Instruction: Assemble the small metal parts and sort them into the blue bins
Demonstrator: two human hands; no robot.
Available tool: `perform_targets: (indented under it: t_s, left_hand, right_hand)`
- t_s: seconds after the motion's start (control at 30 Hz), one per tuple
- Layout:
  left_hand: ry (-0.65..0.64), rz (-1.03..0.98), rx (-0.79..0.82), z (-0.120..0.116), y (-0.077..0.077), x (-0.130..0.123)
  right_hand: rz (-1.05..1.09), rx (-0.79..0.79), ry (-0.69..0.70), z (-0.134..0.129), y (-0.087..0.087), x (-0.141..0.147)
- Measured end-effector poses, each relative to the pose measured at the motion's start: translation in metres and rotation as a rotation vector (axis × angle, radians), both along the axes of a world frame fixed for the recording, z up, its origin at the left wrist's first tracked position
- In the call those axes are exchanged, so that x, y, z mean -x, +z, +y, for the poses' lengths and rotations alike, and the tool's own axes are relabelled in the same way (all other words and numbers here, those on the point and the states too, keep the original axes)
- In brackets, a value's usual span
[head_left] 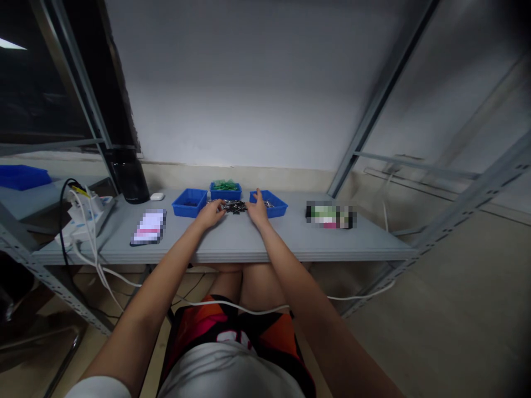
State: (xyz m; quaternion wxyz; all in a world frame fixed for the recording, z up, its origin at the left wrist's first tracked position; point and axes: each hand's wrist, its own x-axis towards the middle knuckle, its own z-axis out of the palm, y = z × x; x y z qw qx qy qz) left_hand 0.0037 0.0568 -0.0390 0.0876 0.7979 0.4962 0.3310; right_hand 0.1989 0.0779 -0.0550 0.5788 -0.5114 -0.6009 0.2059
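A pile of small dark and silvery metal pieces (235, 207) lies on the grey table between my hands; the pieces are too small to name. My left hand (211, 214) rests at the pile's left edge, its fingers loosely bent and apart. On the other side, my right hand (258, 211) touches the pile's right edge with fingers spread, partly covering a blue tray (279, 210) holding some shiny pieces. Left of the pile stands another blue tray (182, 211) with small dark pieces in it. Behind the pile, a third blue tray (226, 195) contains green pieces (225, 186).
A phone (148, 226), a white earbud case (157, 197) and a black bottle (130, 177) are on the left. A power strip (89, 221) with white cables sits at the left edge. A blurred-out item (331, 215) lies right. Metal uprights (381, 94) frame the table against a wall.
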Motion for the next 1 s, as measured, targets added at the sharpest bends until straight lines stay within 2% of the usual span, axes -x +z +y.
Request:
perform_targets:
  t_s: [0.13, 0.3, 0.57, 0.7, 0.8, 0.9, 0.93, 1.0]
  left_hand:
    - [0.012, 0.037, 0.015, -0.002, 0.001, 0.000]
    - [0.057, 0.090, 0.036, -0.005, 0.004, -0.002]
    - [0.104, 0.163, 0.088, -0.011, 0.008, -0.002]
    - [0.122, 0.191, 0.108, -0.011, 0.008, -0.001]
    - [0.113, 0.188, 0.102, -0.010, 0.007, 0.000]
    - [0.099, 0.186, 0.106, -0.010, 0.006, 0.000]
    - [0.082, 0.195, 0.103, -0.010, 0.006, 0.000]
    - [0.079, 0.199, 0.091, -0.010, 0.005, 0.000]
  right_hand:
    - [-0.281, 0.092, 0.042, -0.007, -0.002, 0.004]
    - [-0.599, 0.134, 0.074, -0.014, -0.001, 0.008]
    - [-0.740, 0.143, 0.033, -0.016, -0.002, 0.004]
    - [-0.735, 0.107, 0.024, -0.020, -0.002, 0.008]
    - [-0.644, -0.009, -0.011, -0.021, 0.011, 0.006]
    - [-0.585, -0.145, -0.107, -0.013, 0.035, -0.014]
    - [-0.592, -0.134, -0.150, -0.008, 0.043, -0.025]
    - [-0.654, -0.004, -0.205, 0.004, 0.056, -0.051]
